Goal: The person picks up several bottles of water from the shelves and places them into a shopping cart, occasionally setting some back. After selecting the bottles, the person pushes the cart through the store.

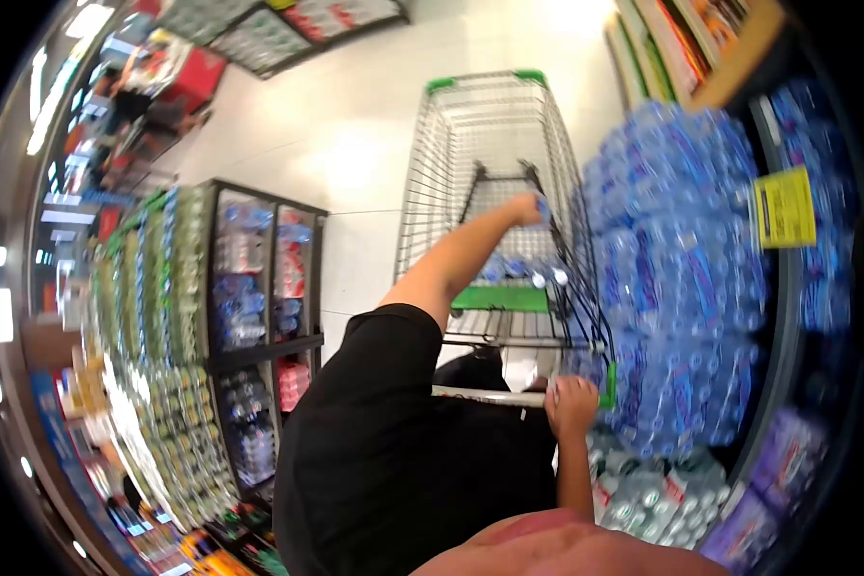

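Observation:
My left hand (524,208) reaches forward over the shopping cart (456,300), its fingers closed around a small bluish bottle (544,211) that is mostly hidden by the hand. Below it, several clear plastic bottles (509,268) with blue and white caps lie near the cart's green flap. At the cart's rear, my right hand (573,407) grips the push handle (490,395) close to its green right end. The wire basket stretches ahead, with dark folded bars inside.
Shrink-wrapped blue water bottles (682,278) are stacked high close along the cart's right side, with a yellow price sign (785,208) beyond. A dark shelf rack (267,360) with bottle packs stands on the left. Pale floor (350,154) lies between.

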The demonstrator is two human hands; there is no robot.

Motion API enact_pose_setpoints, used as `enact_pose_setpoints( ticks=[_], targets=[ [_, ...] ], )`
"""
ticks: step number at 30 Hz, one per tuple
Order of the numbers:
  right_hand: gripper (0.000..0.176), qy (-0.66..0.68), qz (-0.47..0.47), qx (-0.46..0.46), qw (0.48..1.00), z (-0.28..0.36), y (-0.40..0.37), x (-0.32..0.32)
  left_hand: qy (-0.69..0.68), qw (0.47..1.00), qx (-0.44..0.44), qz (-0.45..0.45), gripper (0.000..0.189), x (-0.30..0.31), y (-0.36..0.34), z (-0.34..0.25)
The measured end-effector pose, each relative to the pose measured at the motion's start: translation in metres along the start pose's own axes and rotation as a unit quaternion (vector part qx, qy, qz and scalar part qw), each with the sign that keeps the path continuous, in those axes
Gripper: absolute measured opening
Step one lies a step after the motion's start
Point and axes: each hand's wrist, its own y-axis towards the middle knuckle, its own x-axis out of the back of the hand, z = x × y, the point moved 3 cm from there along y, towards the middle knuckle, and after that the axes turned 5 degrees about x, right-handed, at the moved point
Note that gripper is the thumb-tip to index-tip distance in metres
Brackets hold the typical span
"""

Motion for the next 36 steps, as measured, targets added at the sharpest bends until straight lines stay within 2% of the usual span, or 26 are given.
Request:
enact_pose_setpoints(
  ticks=[2, 7, 9, 11, 13, 14, 15, 18, 19, 23, 25, 27, 28, 29, 31, 32, 33, 35, 36],
  targets=[
    [0.023, 0.01, -0.027, -0.012, 1.0, 0.0, -0.003, 0.002, 0.011, 1.0, 0.015, 0.022, 0.033, -0.024, 0.017, 0.001],
    [0.021, 0.032, -0.074, -0.043, 0.996, 0.002, 0.001, 0.011, -0.018, 1.0, 0.011, -0.01, 0.03, -0.085, 0.039, -0.013],
    [0.02, 0.036, -0.078, -0.045, 0.995, 0.001, -0.001, 0.011, -0.014, 0.999, 0.019, 0.034, 0.031, -0.093, 0.024, -0.024],
    [0.019, 0.039, -0.082, -0.044, 0.995, 0.0, -0.006, 0.009, -0.007, 0.993, -0.051, 0.106, 0.03, -0.108, 0.014, -0.027],
    [0.018, 0.043, -0.083, -0.038, 0.995, -0.001, -0.01, 0.008, 0.075, 0.99, -0.069, 0.1, 0.031, -0.139, 0.011, -0.018],
    [0.018, 0.041, -0.083, -0.03, 0.995, 0.0, -0.012, 0.009, 0.084, 0.989, -0.061, 0.105, 0.032, -0.142, 0.008, -0.018],
    [0.017, 0.042, -0.08, -0.027, 0.996, 0.001, -0.016, 0.011, 0.074, 0.988, -0.015, 0.137, 0.036, -0.138, 0.0, -0.022],
    [0.015, 0.045, -0.061, 0.008, 0.997, 0.0, -0.023, 0.013, -0.039, 0.997, -0.072, 0.012, 0.038, -0.138, -0.018, -0.014],
    [0.017, 0.048, -0.052, 0.022, 0.997, -0.001, -0.027, 0.01, -0.064, 0.994, -0.08, -0.035, 0.037, -0.129, -0.031, -0.02],
    [0.026, 0.054, -0.013, 0.1, 0.993, 0.001, -0.037, 0.019, -0.088, 0.991, -0.053, 0.082, 0.044, -0.073, -0.114, -0.046],
    [0.031, 0.044, 0.021, 0.137, 0.989, -0.001, -0.042, 0.021, -0.035, 0.998, -0.041, 0.043, 0.052, -0.068, -0.155, -0.032],
    [0.037, 0.024, 0.057, 0.17, 0.983, -0.005, -0.045, 0.018, -0.006, 0.998, 0.008, 0.064, 0.059, -0.06, -0.203, -0.017],
    [0.04, 0.006, 0.114, 0.164, 0.98, -0.007, -0.045, 0.014, -0.027, 0.998, 0.008, 0.062, 0.06, -0.065, -0.226, -0.004],
    [0.041, 0.002, 0.128, 0.174, 0.976, -0.009, -0.044, 0.012, -0.048, 0.997, 0.009, 0.06, 0.061, -0.074, -0.245, 0.015],
    [0.042, -0.005, 0.158, 0.19, 0.969, -0.013, -0.043, 0.003, 0.005, 0.984, 0.04, 0.174, 0.06, -0.094, -0.276, 0.047],
    [0.043, -0.017, 0.208, 0.171, 0.963, -0.016, -0.042, -0.003, -0.059, 0.995, -0.003, 0.086, 0.056, -0.106, -0.288, 0.061],
    [0.044, -0.026, 0.208, 0.169, 0.963, -0.01, -0.043, 0.001, -0.052, 0.995, 0.033, 0.083, 0.054, -0.086, -0.313, 0.043],
    [0.045, -0.048, 0.206, 0.164, 0.964, 0.0, -0.043, 0.01, -0.049, 0.995, 0.029, 0.082, 0.054, -0.105, -0.309, 0.063],
    [0.056, -0.056, 0.204, 0.148, 0.966, 0.001, -0.047, 0.007, -0.034, 0.998, 0.011, 0.056, 0.056, -0.093, -0.327, 0.049]
  ],
)
